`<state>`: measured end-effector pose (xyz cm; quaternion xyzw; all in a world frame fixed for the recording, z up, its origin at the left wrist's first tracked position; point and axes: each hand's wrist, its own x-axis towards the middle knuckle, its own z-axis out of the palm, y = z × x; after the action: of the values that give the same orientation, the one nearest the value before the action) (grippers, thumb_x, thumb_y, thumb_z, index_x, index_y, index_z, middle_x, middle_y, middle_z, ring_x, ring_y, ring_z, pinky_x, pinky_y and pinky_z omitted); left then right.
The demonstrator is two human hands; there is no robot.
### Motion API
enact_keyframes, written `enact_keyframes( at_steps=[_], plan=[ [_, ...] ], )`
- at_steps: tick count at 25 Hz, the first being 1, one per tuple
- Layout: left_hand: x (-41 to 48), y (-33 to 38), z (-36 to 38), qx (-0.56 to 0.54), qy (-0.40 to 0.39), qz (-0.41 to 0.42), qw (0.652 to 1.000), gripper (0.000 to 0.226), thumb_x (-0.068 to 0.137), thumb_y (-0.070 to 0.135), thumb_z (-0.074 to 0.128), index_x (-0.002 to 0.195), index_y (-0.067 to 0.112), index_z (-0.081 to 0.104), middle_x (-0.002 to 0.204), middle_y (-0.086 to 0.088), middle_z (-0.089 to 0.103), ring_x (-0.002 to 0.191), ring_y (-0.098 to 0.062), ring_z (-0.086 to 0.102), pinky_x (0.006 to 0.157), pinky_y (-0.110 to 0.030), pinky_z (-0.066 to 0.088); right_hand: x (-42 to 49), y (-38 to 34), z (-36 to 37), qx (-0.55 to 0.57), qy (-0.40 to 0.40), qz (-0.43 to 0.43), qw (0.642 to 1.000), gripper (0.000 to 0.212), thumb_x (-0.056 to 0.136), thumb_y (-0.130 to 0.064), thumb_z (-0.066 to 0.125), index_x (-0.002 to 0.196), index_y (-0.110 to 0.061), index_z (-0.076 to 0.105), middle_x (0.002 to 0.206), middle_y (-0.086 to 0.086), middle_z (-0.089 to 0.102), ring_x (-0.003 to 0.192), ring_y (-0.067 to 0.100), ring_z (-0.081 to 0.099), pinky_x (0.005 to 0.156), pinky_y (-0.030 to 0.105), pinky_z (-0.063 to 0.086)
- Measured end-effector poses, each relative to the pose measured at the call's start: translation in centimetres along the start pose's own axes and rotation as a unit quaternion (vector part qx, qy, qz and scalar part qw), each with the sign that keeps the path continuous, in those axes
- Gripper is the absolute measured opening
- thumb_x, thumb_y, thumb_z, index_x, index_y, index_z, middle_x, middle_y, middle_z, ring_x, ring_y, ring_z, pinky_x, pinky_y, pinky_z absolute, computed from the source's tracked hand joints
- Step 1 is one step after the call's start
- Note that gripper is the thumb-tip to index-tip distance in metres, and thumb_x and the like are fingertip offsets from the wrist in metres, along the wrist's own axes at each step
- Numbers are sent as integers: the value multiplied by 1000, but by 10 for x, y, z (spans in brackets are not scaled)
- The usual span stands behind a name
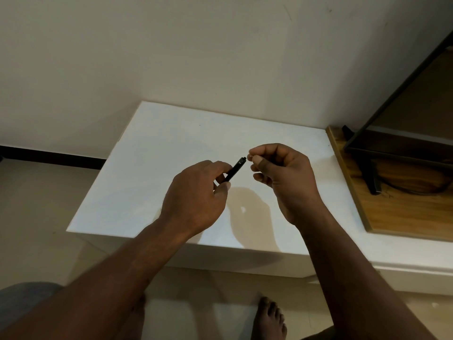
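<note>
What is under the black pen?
A white table, with a shadow on it. The lower end of the pen is hidden inside the left hand. The right hand hides whatever its pinched fingers might hold.

Single head view, worn on the person. It looks forward and steeply down along both forearms. Left grip (196, 192) and right grip (279, 173) sit just below frame centre, near the lens. The small white print on the pen (235, 169) in the left grip shows but can't be read.

Under and beyond the grips is the white desk (152, 148), seen from its near edge toward the wall (171, 57) behind it. Right of the right grip are a wooden board (404, 212) and a dark screen (416, 114) — both cut off by the frame edge. Below the grips, nearer the camera, are the floor (36, 204) and a bare foot (269, 317).
</note>
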<state>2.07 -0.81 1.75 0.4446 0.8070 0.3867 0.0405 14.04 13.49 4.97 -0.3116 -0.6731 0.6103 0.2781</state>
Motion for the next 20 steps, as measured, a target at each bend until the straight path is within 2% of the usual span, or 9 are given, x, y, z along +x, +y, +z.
enact_keyframes(
  at_steps=[3,7,11,20],
  plan=[
    [0,-1,0,1,-1,3,1000,28,94,26,67,122,28,69,103,9,73,86,-11,66,80,-32,58,0,-2,1,14,11,-12,1000,13,98,-5,70,103,-16,76,93,2,81,81,11,72,73,23,57],
    [0,-1,0,1,2,3,1000,28,95,23,67,122,27,69,104,8,73,87,-13,66,81,-34,57,-1,-2,3,-25,14,-37,999,12,99,-9,69,96,-18,76,88,2,80,80,11,72,72,22,57],
    [-1,-1,-1,4,1,5,1000,27,95,23,67,122,26,69,105,7,73,89,-14,65,82,-33,56,-2,-1,5,-47,10,-48,998,13,100,-9,67,97,-16,77,86,-1,78,78,12,73,71,23,57],
    [0,-2,1,2,0,10,1000,27,95,24,67,122,26,69,106,6,73,89,-12,65,83,-33,57,-3,-3,5,-83,-4,-53,995,12,101,-8,66,99,-13,76,88,-1,77,76,12,73,69,23,58]
  ],
)
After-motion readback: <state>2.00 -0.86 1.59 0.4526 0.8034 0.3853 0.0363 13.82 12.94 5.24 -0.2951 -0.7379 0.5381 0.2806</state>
